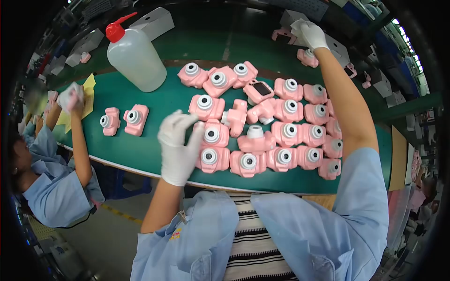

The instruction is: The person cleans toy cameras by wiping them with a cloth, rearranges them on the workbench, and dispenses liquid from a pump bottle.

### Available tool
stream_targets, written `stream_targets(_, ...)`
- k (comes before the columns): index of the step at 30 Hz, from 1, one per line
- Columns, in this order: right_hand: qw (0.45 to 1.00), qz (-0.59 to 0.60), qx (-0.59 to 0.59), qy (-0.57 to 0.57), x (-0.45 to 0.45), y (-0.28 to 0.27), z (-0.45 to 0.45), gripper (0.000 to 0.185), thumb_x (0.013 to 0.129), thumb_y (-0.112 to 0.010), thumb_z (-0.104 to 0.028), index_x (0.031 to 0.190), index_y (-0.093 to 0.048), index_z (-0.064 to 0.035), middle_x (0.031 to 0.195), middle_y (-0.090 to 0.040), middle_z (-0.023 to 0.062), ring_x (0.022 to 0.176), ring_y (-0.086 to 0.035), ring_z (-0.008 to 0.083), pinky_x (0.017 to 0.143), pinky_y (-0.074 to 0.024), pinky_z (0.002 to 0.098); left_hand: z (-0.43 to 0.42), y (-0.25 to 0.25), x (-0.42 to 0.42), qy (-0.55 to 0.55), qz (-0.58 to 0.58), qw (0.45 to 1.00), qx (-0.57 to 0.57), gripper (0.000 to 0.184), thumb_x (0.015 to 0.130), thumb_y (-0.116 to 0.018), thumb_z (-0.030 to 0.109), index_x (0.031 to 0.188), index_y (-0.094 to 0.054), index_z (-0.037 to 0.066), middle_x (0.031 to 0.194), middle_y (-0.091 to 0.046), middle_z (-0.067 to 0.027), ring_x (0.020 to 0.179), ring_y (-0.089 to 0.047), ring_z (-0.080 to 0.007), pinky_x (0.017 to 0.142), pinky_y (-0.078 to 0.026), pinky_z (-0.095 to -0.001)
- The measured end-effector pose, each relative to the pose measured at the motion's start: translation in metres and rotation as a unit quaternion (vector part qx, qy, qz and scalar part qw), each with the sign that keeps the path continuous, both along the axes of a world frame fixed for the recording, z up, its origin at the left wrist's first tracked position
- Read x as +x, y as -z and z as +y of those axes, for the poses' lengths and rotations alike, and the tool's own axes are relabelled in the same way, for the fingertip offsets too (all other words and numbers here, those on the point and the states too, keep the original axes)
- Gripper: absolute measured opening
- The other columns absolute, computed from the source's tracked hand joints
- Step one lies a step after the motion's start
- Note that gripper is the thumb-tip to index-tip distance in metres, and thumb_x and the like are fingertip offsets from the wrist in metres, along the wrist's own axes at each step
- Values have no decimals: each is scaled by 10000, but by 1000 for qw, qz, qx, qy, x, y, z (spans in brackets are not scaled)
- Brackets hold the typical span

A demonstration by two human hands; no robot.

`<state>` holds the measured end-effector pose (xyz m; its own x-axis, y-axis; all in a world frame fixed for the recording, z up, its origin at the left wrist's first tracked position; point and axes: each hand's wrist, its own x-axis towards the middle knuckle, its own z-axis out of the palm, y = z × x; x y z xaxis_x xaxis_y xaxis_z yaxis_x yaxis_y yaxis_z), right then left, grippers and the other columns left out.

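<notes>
My left hand (178, 145), in a white glove, hovers over the left edge of a group of pink toy cameras (212, 135). Its thumb and fingers are apart, with nothing seen between them. Far out to the upper right, my gloved right hand (313, 35) reaches over the dark green surface beyond the table. Its fingers are closed around something white that I cannot make out, beside a pink camera (283, 36) with a dark screen. Below that hand sits another pink camera (307, 57). Most cameras in the group lie lens up; a few are on their sides.
A large plastic bottle (137, 60) with a red spout stands on the green table (154, 103). Two pink cameras (135, 119) lie apart at left. A co-worker (61, 178) sits there, handling something pink and white. White boxes (154, 23) stand beyond the table.
</notes>
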<state>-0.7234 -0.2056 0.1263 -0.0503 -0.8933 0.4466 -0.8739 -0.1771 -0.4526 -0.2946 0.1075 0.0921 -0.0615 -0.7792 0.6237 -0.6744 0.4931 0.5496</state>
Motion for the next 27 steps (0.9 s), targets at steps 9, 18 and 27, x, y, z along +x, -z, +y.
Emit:
stream_targets(9,879,469,-13,-81,65,14,-11,311,832,-592,-409,1047,-687,-205,1008,-705,68,897,-679,240,765,-497,353,-14,24,0,5,165,980,107,198,856,-624,0,1051,-614,30,1019,-609,-137,977,-592,-279,868,-468,-377)
stream_targets(18,919,-178,286,-205,173,-91,128,333,926,-534,-435,991,-577,-111,667,-511,-48,506,-400,39,451,-324,193,-23,-37,-17,104,391,899,168,293,1001,-461,170,1243,-488,7,1134,-564,-109,1048,-576,-189,924,-464,-313)
stream_targets(27,938,91,-136,-305,208,-86,261,335,965,-574,-283,1140,-586,3,1010,-641,78,826,-612,95,695,-516,233,-17,-64,-63,421,675,503,339,574,975,-402,548,1258,-452,51,974,-578,-70,827,-581,-163,662,-471,-285)
